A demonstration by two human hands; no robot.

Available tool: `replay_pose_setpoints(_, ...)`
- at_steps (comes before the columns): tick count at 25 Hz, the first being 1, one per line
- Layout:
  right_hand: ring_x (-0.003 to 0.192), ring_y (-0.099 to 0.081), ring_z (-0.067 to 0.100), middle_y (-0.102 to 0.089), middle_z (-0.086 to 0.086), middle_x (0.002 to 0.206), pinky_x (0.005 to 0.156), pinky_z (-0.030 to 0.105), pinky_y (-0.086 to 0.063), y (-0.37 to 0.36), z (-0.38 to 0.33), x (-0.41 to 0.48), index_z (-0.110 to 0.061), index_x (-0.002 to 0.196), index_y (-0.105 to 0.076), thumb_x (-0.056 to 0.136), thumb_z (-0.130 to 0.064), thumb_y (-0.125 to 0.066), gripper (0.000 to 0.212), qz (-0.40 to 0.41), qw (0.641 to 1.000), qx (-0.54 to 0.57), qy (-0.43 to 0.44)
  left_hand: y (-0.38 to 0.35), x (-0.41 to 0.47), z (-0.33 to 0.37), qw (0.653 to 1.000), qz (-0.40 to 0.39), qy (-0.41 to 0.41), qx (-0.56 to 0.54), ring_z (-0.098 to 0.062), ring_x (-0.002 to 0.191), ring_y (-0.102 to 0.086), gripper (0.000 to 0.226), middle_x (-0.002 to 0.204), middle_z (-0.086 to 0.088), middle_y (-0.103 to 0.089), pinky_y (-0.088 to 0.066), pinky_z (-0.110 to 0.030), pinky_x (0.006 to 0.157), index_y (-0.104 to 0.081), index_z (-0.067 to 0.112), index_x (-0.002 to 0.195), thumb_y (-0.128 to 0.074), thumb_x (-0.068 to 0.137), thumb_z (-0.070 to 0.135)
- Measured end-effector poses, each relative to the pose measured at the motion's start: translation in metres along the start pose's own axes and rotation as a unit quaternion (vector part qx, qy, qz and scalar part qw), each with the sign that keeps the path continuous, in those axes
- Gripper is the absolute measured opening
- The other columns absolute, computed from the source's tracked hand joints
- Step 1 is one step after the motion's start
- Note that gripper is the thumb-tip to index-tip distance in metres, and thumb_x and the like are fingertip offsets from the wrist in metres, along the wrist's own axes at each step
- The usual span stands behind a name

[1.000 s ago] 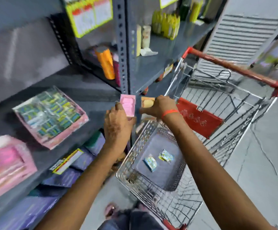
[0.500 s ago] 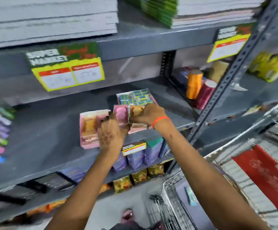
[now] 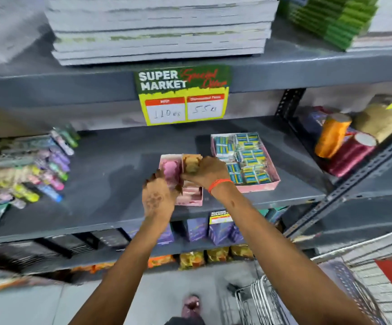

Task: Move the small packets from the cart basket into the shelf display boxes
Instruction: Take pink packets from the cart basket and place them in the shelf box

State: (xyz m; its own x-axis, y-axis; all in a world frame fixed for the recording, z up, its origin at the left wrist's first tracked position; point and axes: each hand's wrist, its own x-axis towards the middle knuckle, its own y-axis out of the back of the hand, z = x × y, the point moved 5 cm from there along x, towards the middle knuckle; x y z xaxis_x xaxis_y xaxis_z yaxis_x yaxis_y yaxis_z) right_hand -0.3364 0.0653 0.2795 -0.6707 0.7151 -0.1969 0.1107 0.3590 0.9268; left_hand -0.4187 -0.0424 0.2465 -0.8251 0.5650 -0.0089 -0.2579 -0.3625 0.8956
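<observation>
Pink packet (image 3: 172, 169) is sitting clamped in the left hand (image 3: 158, 200); the right hand (image 3: 207, 172), at its 2 o'clock, is gripping an orange packet (image 3: 191, 163) over the pink display box (image 3: 191, 198).

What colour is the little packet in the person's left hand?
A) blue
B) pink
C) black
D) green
B: the left hand grips a small pink packet over the narrow pink cardboard display box on the grey metal shelf, while the right hand holds a small tan packet beside it.
</observation>
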Motion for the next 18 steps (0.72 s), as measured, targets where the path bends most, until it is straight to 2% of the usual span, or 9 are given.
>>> replay_pose_setpoints(2,0.115,-0.062,0.033,-0.066,0.017,0.122,0.091,0.034,-0.051,-0.006,0.000,0.006,-0.002,0.121,-0.059,0.082,-0.059,-0.061,0.069,0.017,1.000,-0.008,-0.019,-0.005,0.004,0.001,1.000,-0.005,-0.009,0.012,-0.041,0.102,-0.063,0.056,0.112,-0.021,-0.067,-0.053,-0.043,0.086,-0.049,0.009,0.128,-0.071,0.083,0.035)
replay_pose_setpoints(5,0.119,-0.058,0.033,-0.056,0.019,0.132,0.094,0.036,-0.049,-0.015,0.003,0.007,-0.001,0.139,-0.035,0.081,-0.055,-0.065,0.085,0.033,0.999,0.001,-0.040,-0.011,0.010,-0.004,0.999,-0.009,-0.034,0.008,-0.040,0.104,-0.061,0.052,0.117,-0.020,-0.064,-0.051,-0.043,0.089,-0.052,0.010,0.127,-0.071,0.084,0.032)
replay_pose_setpoints(9,0.119,-0.056,0.034,-0.057,0.020,0.127,0.095,0.036,-0.048,-0.024,0.009,0.006,-0.004,0.130,-0.044,0.080,-0.049,-0.067,0.071,0.029,0.997,0.065,-0.034,-0.009,0.015,-0.008,0.993,-0.021,-0.108,-0.049,-0.038,0.107,-0.061,0.050,0.121,-0.019,-0.065,-0.050,-0.042,0.089,-0.058,0.007,0.124,-0.077,0.078,0.018)
replay_pose_setpoints(12,0.121,-0.055,0.034,-0.052,0.020,0.132,0.098,0.035,-0.047,-0.028,0.011,0.007,-0.003,0.137,-0.036,0.079,-0.035,-0.071,0.075,0.000,0.998,0.061,-0.026,-0.003,0.017,-0.009,0.991,-0.007,-0.117,-0.071,-0.038,0.104,-0.063,0.048,0.118,-0.019,-0.067,-0.051,-0.041,0.089,-0.060,0.007,0.121,-0.078,0.076,0.011)
replay_pose_setpoints(15,0.119,-0.057,0.036,-0.046,0.019,0.137,0.098,0.036,-0.048,-0.033,0.010,0.009,-0.004,0.142,-0.031,0.081,-0.031,-0.073,0.079,0.017,0.999,0.045,-0.025,-0.004,0.017,-0.007,0.992,-0.007,-0.117,-0.056,-0.039,0.106,-0.062,0.050,0.119,-0.020,-0.066,-0.051,-0.042,0.092,-0.059,0.008,0.123,-0.078,0.077,0.013)
replay_pose_setpoints(18,0.120,-0.057,0.037,-0.047,0.018,0.136,0.097,0.038,-0.048,-0.034,0.010,0.006,-0.005,0.140,-0.032,0.079,-0.029,-0.076,0.080,0.017,0.998,0.053,-0.026,-0.011,0.022,-0.009,0.993,-0.042,-0.105,-0.033,-0.038,0.112,-0.056,0.057,0.124,-0.020,-0.061,-0.046,-0.042,0.098,-0.054,0.007,0.125,-0.078,0.076,0.020)
